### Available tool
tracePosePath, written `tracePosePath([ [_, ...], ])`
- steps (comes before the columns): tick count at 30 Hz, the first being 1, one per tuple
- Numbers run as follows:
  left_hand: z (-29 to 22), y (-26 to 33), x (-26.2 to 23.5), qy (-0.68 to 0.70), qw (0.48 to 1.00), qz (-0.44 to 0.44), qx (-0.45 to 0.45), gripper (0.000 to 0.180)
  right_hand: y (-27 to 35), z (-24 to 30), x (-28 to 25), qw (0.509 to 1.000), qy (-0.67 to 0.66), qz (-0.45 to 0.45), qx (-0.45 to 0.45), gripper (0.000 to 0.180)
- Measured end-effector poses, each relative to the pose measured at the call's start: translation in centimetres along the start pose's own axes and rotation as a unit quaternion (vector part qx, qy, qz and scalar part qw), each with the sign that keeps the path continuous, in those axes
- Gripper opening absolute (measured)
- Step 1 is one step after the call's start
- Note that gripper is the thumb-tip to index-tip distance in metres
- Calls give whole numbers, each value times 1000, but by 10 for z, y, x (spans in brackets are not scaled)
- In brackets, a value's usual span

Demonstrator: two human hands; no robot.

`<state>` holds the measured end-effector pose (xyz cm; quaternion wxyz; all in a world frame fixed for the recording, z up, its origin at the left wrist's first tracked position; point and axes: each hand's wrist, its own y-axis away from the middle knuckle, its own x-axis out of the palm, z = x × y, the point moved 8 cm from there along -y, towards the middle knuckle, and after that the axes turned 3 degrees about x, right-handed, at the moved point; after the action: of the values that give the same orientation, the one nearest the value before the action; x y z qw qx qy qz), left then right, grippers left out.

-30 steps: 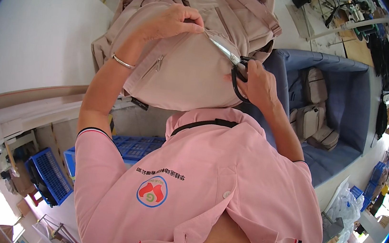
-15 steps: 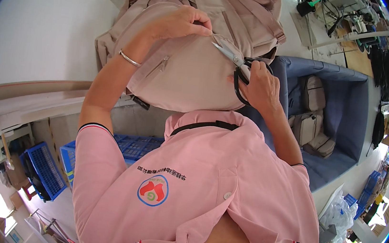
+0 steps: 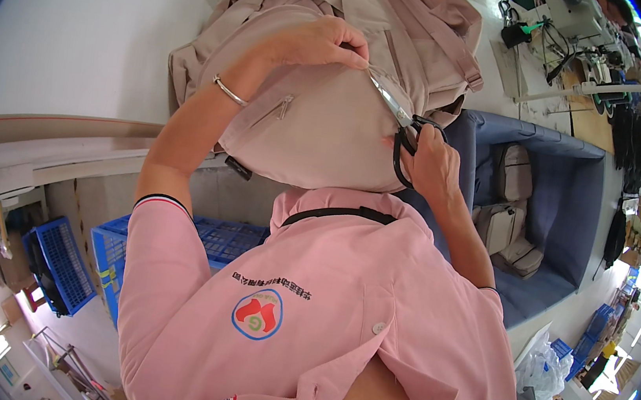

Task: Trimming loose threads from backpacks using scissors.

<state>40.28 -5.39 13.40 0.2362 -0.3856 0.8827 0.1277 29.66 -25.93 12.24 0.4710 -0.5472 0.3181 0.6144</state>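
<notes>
Blue-grey bin (image 3: 576,209) at right, blue latticed crate (image 3: 70,262) at left, crumpled clear plastic (image 3: 546,369), white panel (image 3: 78,38)

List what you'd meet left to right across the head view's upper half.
White surface → silver bracelet → left hand → scissor blades → right hand → small beige bags in the blue-grey bin.

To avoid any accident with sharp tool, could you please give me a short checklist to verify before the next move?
1. Right hand grips the scissors by the black handles: ok.
2. Scissor tips well away from the left fingertips: not ok, they are very close.
3. Left hand holding thread or fabric: cannot tell, too small.
4. Bracelet away from the blades: ok.
5. Beige bag supported underneath: cannot tell, hidden.
</notes>
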Motion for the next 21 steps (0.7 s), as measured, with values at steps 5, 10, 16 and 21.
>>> tracePosePath([
  [5,10,-4,3,-1,1000,-7,22,23,1,-5,3,999,16,-20,-24,55],
  [10,10,4,-3,35,991,-118,47,25,-7,-11,5,998,-35,49,34,59],
  [16,-25,121,-29,-117,821,-555,57,33,-9,-18,14,993,-32,90,67,60],
  [21,17,265,74,2,618,-773,-144,43,-14,-18,14,988,-55,121,80,61],
])
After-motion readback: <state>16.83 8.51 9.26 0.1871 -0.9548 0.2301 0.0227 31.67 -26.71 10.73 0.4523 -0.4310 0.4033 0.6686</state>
